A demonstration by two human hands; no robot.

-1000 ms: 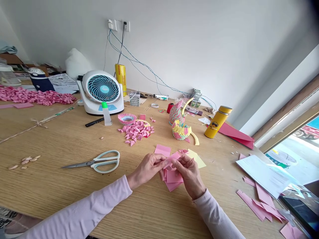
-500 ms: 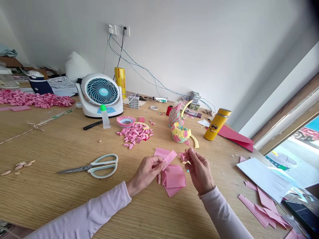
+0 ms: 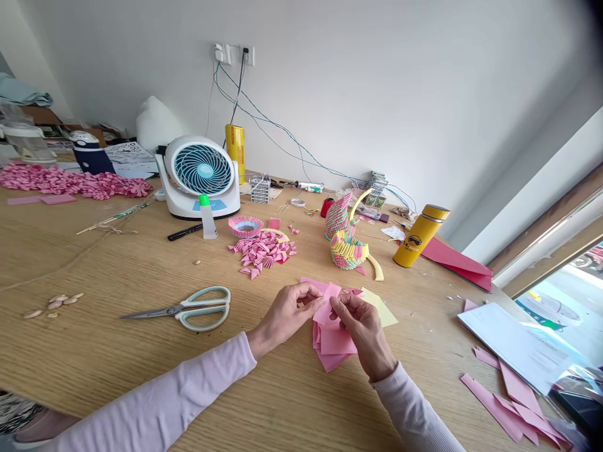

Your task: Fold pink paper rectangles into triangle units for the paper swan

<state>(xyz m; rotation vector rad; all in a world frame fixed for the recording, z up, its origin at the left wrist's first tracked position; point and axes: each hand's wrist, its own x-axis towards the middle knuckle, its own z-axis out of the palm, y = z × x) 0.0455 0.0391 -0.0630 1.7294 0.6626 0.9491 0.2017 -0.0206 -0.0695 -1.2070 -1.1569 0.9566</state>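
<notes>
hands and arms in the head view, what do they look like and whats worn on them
The left hand and right hand are bare, without gloves. Both arms wear long, pale lilac-pink sleeves of finely ribbed fabric, creased along their length. No printed markings show on them.

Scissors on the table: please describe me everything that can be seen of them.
The scissors lie flat on the wood-grained table, untouched by anything else. Their slim grey blades look like metal; they appear closed and point to the picture's left. The two handle loops, on the right, are whitish with grey-green inner edges and look like plastic. They sit nearer the camera than the pile of pink folded pieces, and to its left.
</notes>
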